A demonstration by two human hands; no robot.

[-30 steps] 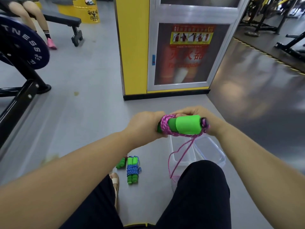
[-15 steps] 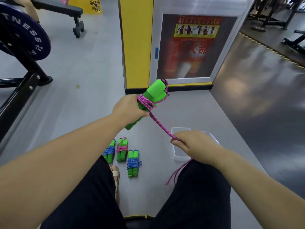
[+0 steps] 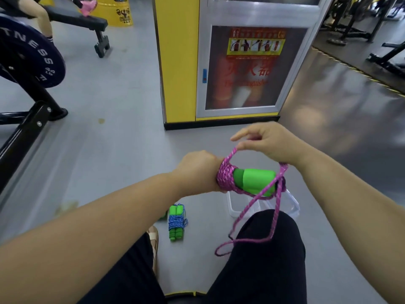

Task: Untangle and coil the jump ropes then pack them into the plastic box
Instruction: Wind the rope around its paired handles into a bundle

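We hold green handles (image 3: 257, 179), pink rope (image 3: 226, 177) wound round, in left grip (image 3: 197, 172) | right grip (image 3: 270, 143) pinches rope loop at 1 o'clock | plastic box (image 3: 234, 207) on floor (image 3: 109, 150) at 5 o'clock

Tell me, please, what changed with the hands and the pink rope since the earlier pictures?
The left hand lowered the green handles from tilted-up to level. The right hand rose from low, near the plastic box, to above the handles, carrying the pink rope over them; a slack loop now hangs by the knee. Unchanged: both grips, and the blue-roped bundle on the floor.
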